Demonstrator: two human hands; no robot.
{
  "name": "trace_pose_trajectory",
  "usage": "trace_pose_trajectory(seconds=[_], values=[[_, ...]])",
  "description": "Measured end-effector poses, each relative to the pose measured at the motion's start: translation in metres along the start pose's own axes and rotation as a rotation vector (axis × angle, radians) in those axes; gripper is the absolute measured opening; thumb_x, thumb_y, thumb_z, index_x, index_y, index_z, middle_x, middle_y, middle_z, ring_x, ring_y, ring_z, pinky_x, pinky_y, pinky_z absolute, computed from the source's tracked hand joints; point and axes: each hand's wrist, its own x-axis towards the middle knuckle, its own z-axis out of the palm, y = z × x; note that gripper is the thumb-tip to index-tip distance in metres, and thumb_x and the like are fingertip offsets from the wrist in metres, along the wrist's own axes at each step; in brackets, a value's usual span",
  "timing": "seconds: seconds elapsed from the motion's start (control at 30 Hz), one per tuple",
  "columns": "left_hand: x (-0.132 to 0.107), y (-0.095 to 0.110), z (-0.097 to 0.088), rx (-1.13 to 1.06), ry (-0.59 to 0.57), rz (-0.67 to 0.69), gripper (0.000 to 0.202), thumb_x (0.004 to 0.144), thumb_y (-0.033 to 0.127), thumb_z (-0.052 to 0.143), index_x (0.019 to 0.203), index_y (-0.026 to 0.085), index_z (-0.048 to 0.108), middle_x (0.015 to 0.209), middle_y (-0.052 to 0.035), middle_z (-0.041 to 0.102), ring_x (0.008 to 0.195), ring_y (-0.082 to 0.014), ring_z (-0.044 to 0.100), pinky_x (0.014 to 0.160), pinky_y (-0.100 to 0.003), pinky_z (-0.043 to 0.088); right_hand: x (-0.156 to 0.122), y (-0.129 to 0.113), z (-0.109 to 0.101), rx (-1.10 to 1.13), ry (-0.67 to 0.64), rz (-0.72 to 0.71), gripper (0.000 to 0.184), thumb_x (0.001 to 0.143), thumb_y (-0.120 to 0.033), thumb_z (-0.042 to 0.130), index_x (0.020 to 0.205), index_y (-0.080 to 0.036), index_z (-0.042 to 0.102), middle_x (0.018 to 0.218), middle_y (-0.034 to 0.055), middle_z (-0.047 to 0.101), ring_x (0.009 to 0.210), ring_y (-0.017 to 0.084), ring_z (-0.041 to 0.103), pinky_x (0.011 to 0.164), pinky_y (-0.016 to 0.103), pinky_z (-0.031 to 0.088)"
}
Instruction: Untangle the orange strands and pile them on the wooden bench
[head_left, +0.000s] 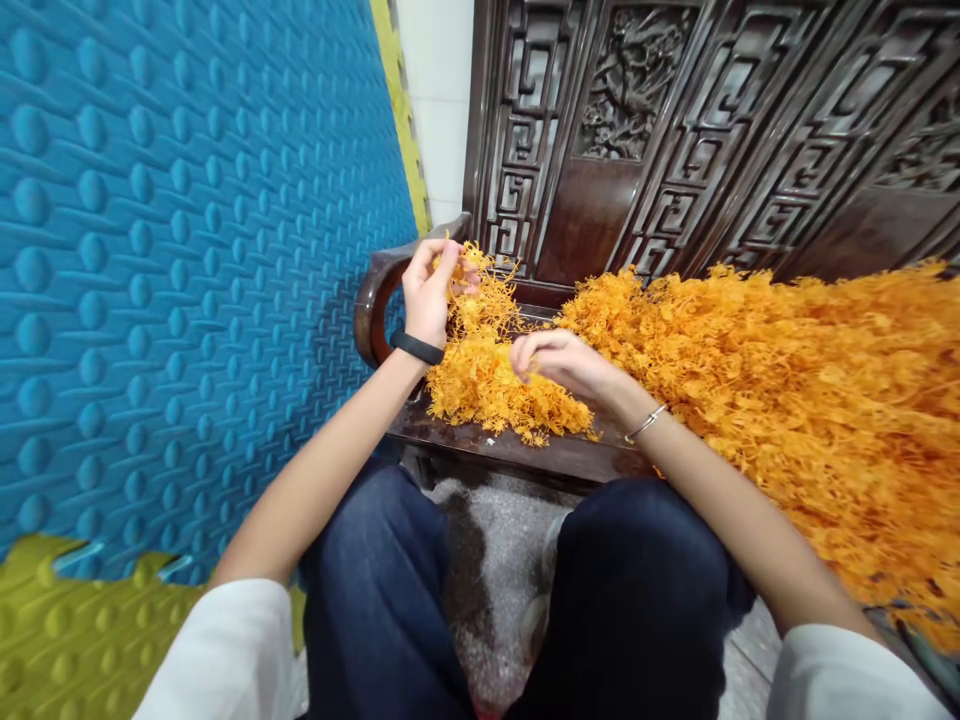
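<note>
My left hand [429, 295], with a black band at the wrist, is raised over the far left of a small heap of orange-yellow plastic sprigs [487, 385]. Its thumb and fingers are pinched together on a thin orange sprig [457, 262], partly hidden behind them. To the right, my right hand [562, 360] hangs just above the same heap, a silver bangle on its wrist. Its fingers are curled in, and whatever they hold is hidden. The heap lies on a dark wooden bench seat [517, 455] before my knees.
A much larger pile of orange sprigs [810, 400] covers the bench to the right. Behind rises a carved wooden backrest [607, 200]. A curved armrest [373, 305] bounds the left end, beside a blue foam mat [187, 250] with yellow edging. Grey speckled floor [495, 560] shows between my legs.
</note>
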Motion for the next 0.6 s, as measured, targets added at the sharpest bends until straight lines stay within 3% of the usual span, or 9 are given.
trace_pose_trajectory(seconds=[0.1, 0.17, 0.23, 0.3, 0.37, 0.43, 0.53, 0.6], values=[[0.005, -0.002, 0.005, -0.029, 0.008, 0.029, 0.026, 0.080, 0.045, 0.061, 0.080, 0.019, 0.056, 0.075, -0.0024, 0.064, 0.075, -0.0145, 0.066, 0.061, -0.023, 0.051, 0.005, 0.002, 0.037, -0.312, -0.457, 0.076, 0.015, 0.076, -0.012, 0.053, 0.075, -0.015, 0.068, 0.078, 0.0020, 0.063, 0.073, 0.012, 0.057, 0.071, 0.026, 0.046], [0.007, -0.002, 0.008, -0.032, 0.015, 0.037, 0.028, 0.079, 0.047, 0.061, 0.080, 0.019, 0.056, 0.074, -0.0027, 0.064, 0.074, -0.0152, 0.066, 0.060, -0.023, 0.052, 0.010, 0.017, 0.060, -0.573, -0.568, 0.045, 0.019, 0.074, -0.004, 0.050, 0.069, -0.014, 0.067, 0.077, 0.0032, 0.062, 0.077, 0.012, 0.057, 0.074, 0.024, 0.046], [0.007, -0.001, 0.011, -0.028, 0.022, 0.036, 0.028, 0.079, 0.047, 0.061, 0.079, 0.020, 0.055, 0.074, -0.0025, 0.064, 0.075, -0.0156, 0.066, 0.060, -0.024, 0.052, 0.015, 0.034, 0.077, -0.816, -0.538, 0.041, 0.022, 0.071, 0.000, 0.048, 0.065, -0.012, 0.065, 0.083, 0.0065, 0.062, 0.079, 0.013, 0.057, 0.076, 0.024, 0.045], [0.007, 0.001, 0.013, -0.037, 0.021, 0.037, 0.026, 0.081, 0.045, 0.060, 0.079, 0.020, 0.054, 0.074, -0.0027, 0.063, 0.077, -0.0161, 0.066, 0.062, -0.025, 0.053, 0.018, 0.048, 0.086, -1.015, -0.422, 0.093, 0.022, 0.072, -0.001, 0.046, 0.067, -0.011, 0.064, 0.098, 0.0126, 0.062, 0.076, 0.014, 0.059, 0.073, 0.027, 0.046], [0.006, 0.003, 0.014, -0.054, 0.017, 0.038, 0.024, 0.081, 0.043, 0.060, 0.078, 0.020, 0.054, 0.075, -0.0031, 0.064, 0.080, -0.0169, 0.066, 0.064, -0.026, 0.053, 0.020, 0.059, 0.087, -1.127, -0.317, 0.134, 0.021, 0.074, -0.004, 0.044, 0.069, -0.010, 0.064, 0.116, 0.0185, 0.057, 0.077, 0.017, 0.062, 0.072, 0.030, 0.048], [0.006, 0.005, 0.015, -0.060, 0.019, 0.034, 0.021, 0.082, 0.039, 0.060, 0.078, 0.020, 0.054, 0.075, -0.0031, 0.064, 0.081, -0.0167, 0.066, 0.064, -0.026, 0.054, 0.021, 0.068, 0.084, -1.160, -0.270, 0.102, 0.021, 0.075, -0.004, 0.045, 0.067, -0.010, 0.063, 0.131, 0.0199, 0.049, 0.093, 0.022, 0.062, 0.081, 0.032, 0.048], [0.006, 0.006, 0.016, -0.063, 0.018, 0.037, 0.015, 0.085, 0.033, 0.056, 0.078, 0.020, 0.052, 0.075, -0.0021, 0.065, 0.080, -0.0145, 0.066, 0.062, -0.023, 0.054, 0.025, 0.078, 0.078, -1.176, -0.243, 0.015, 0.021, 0.075, -0.004, 0.046, 0.066, -0.011, 0.064, 0.143, 0.0160, 0.038, 0.122, 0.030, 0.047, 0.097, 0.040, 0.043], [0.006, 0.007, 0.017, -0.061, 0.016, 0.037, 0.015, 0.086, 0.032, 0.055, 0.078, 0.020, 0.052, 0.075, -0.0019, 0.065, 0.079, -0.0138, 0.066, 0.062, -0.022, 0.053, 0.028, 0.083, 0.076, -1.194, -0.234, 0.002, 0.020, 0.074, -0.003, 0.047, 0.067, -0.010, 0.065, 0.145, 0.0158, 0.035, 0.131, 0.033, 0.036, 0.103, 0.044, 0.038]])
